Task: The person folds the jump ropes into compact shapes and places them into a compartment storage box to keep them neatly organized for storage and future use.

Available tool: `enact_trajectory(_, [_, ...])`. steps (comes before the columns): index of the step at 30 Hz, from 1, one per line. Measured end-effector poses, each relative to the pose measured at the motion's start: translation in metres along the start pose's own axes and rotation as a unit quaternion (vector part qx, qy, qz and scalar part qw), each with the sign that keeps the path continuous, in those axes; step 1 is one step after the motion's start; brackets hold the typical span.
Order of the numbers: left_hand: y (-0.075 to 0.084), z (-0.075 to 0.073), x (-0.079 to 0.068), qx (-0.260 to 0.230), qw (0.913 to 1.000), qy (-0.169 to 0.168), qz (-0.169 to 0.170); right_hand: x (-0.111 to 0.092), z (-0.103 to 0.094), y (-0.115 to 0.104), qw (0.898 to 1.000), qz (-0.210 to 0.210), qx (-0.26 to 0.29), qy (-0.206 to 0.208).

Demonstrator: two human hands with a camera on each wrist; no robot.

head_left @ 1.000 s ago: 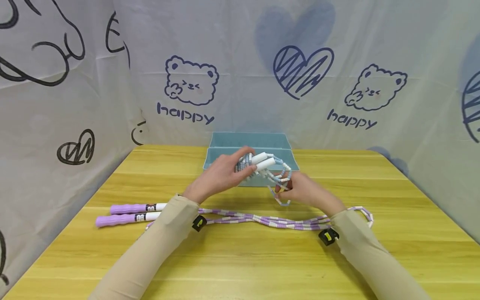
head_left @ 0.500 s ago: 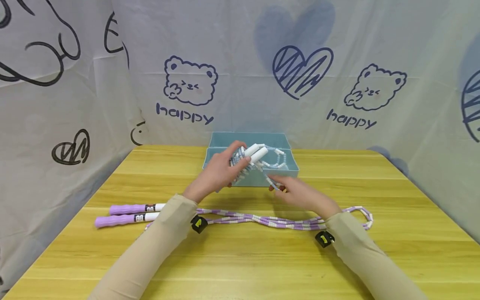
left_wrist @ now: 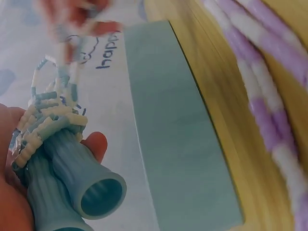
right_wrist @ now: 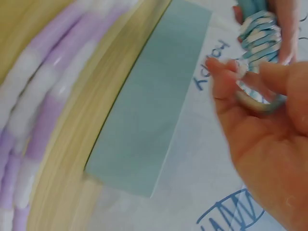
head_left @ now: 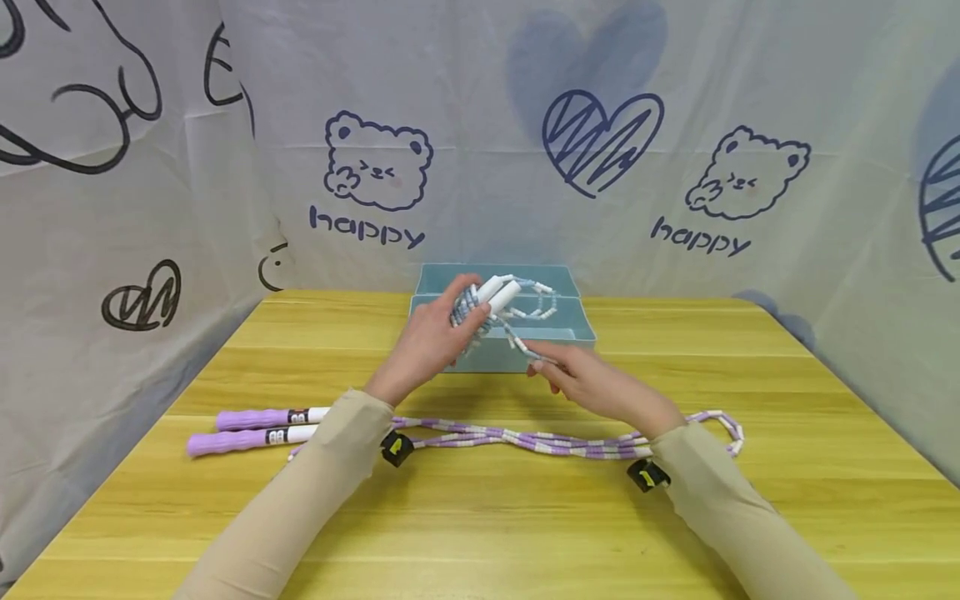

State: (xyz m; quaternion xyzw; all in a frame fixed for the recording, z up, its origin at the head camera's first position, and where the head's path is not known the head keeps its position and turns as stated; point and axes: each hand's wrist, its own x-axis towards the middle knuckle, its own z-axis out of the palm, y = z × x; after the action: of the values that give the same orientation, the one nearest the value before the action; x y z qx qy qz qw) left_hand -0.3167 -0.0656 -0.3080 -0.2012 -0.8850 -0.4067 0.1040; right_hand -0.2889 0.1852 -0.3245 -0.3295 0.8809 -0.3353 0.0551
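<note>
A blue and white beaded jump rope is bundled in my left hand (head_left: 427,342), which grips it near the box. Its two white handle ends (head_left: 504,297) point up and right. In the left wrist view, blue ribbed handles (left_wrist: 72,168) emerge below the beaded cord (left_wrist: 53,122) wound round them. My right hand (head_left: 588,379) pinches a strand of that cord just right of the bundle; some of its fingers are hidden. A second jump rope, purple and white (head_left: 555,450), lies stretched across the table in front of both hands, with two purple handles (head_left: 247,440) at the left.
Behind the hands stands an open light-blue box (head_left: 555,354), its lid raised at the back. The wooden table (head_left: 480,517) meets printed white cloth (head_left: 480,208) at the back and sides.
My left hand has shifted left and slightly up with the rope bundle. My right hand has drawn the cord out of a hanging loop and moved a little left and upward.
</note>
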Motion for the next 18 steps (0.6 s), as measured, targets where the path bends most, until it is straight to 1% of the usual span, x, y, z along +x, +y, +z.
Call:
enact_trajectory(3, [0.001,0.0,0.0,0.037,0.999,0.016,0.018,0.0,0.0,-0.01,0.998,-0.02,-0.008,0.062])
enact_trajectory(5, [0.002,0.0,-0.001,0.056,0.9977,0.023,0.03,0.0,0.0,-0.014,0.993,-0.029,0.003,0.111])
enact_trajectory(8, [0.005,0.0,-0.001,0.069,0.9965,0.024,0.04,0.0,0.001,-0.018,0.982,-0.048,0.046,0.176])
enact_trajectory(10, [0.007,0.0,-0.002,0.069,0.9965,0.021,0.041,0.0,0.0,-0.02,0.974,-0.061,0.09,0.201])
enact_trajectory(11, [0.007,0.0,-0.001,0.069,0.9966,0.019,0.04,0.0,0.0,-0.02,0.97,-0.071,0.111,0.204])
enact_trajectory(13, [0.008,0.001,-0.001,0.067,0.9968,0.015,0.039,0.001,-0.001,-0.021,0.966,-0.087,0.151,0.194])
enact_trajectory(16, [0.008,0.001,-0.002,0.066,0.9971,0.009,0.035,0.001,-0.002,-0.022,0.965,-0.094,0.193,0.149])
enact_trajectory(18, [0.007,0.001,-0.002,0.067,0.9972,0.003,0.034,0.001,-0.003,-0.022,0.965,-0.091,0.21,0.125])
